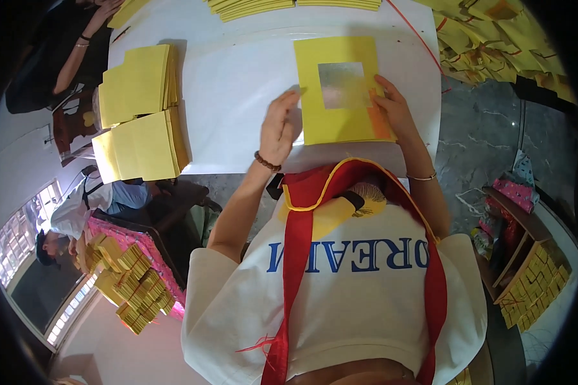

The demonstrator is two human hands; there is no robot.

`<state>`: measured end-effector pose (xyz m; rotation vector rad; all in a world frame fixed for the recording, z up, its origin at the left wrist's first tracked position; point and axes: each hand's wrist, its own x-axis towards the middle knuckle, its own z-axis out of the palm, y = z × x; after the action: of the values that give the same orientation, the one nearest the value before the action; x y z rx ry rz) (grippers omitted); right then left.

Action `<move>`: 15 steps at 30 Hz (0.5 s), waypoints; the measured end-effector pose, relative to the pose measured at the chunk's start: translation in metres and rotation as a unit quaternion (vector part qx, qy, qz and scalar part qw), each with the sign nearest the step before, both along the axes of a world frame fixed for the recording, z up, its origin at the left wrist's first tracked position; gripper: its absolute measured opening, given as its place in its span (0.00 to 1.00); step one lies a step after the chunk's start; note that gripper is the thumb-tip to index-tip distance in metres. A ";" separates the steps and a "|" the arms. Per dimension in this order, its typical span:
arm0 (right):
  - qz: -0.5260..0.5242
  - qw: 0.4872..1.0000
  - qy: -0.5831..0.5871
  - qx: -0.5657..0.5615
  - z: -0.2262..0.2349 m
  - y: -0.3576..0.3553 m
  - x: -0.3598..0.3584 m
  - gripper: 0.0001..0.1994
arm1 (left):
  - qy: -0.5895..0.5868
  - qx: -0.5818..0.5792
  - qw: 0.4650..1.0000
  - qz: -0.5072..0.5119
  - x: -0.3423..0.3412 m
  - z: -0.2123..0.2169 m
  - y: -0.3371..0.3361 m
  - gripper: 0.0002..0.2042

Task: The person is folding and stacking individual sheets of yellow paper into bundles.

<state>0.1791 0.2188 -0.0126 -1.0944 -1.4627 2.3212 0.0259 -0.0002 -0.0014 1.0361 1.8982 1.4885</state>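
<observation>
Here yellow sheet [338, 90] lies flat, long axis away from body; hands spread, flanking it.

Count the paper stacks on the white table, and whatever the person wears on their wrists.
Yellow paper stacks on the table's left side: 2, upper and lower
Yellow stack with a silver square, under both hands: 1
Yellow stacks at the table's far edge: 2, one and another
Bead bracelet, left wrist: 1
Thin bangle, right wrist: 1
Total: 7
</observation>
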 end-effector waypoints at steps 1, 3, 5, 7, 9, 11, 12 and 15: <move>-0.027 0.998 0.012 -0.062 0.000 0.001 0.000 0.24 | 0.145 -0.034 0.989 0.000 -0.007 0.002 -0.002 0.28; -0.034 0.997 0.017 -0.066 -0.001 0.000 0.000 0.24 | 0.288 -0.057 0.956 0.003 -0.007 0.020 0.006 0.27; -0.041 0.996 0.022 -0.071 -0.001 -0.004 -0.002 0.24 | 0.326 -0.038 0.945 -0.015 -0.005 0.019 0.017 0.24; -0.043 0.998 0.005 -0.050 0.000 -0.008 -0.004 0.22 | 0.362 -0.021 0.931 -0.035 -0.009 0.010 0.019 0.21; -0.034 0.998 -0.018 -0.043 0.004 -0.007 -0.003 0.21 | 0.327 -0.043 0.939 -0.095 -0.015 -0.002 0.019 0.16; -0.029 0.998 -0.043 -0.035 0.000 0.000 0.007 0.20 | 0.310 -0.042 0.944 -0.102 -0.015 -0.007 0.015 0.14; 0.013 0.980 -0.056 0.193 -0.007 0.004 0.019 0.18 | 0.293 -0.045 0.949 -0.108 -0.013 -0.006 0.013 0.12; 0.080 0.917 -0.026 0.390 -0.001 0.001 0.028 0.17 | 0.308 -0.030 0.945 -0.103 -0.017 -0.011 0.015 0.11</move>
<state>0.2072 0.2198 -0.0140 -0.8098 -2.2623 1.4978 0.0086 0.0145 -0.0122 1.7613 2.1267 1.0478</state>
